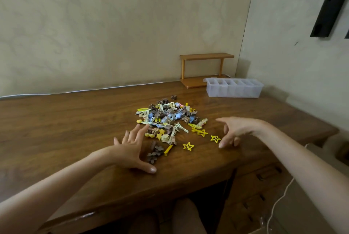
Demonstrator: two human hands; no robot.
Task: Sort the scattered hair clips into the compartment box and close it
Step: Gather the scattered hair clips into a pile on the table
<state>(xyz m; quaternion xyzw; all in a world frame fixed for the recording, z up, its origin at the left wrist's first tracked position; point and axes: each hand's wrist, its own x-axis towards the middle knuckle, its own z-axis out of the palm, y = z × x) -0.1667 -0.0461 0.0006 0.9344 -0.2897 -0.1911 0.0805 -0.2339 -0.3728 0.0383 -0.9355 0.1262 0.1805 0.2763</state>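
Observation:
A pile of hair clips (168, 118) in yellow, brown, blue and cream lies scattered on the wooden table (66, 120). Yellow star clips (188, 146) lie loose at the pile's near right side. Brown flower clips (155, 153) sit at the near left. My left hand (132, 149) is spread flat at the pile's left edge, fingers straight, thumb by the flower clips. My right hand (234, 130) hovers at the pile's right, fingers loosely bent, holding nothing. The translucent compartment box (234, 87) stands at the back right with its top open.
A small wooden shelf (205, 69) stands against the wall behind the box. A white cable (75, 92) runs along the table's back edge. A black fixture (329, 11) hangs on the right wall. My knees show under the table's front edge.

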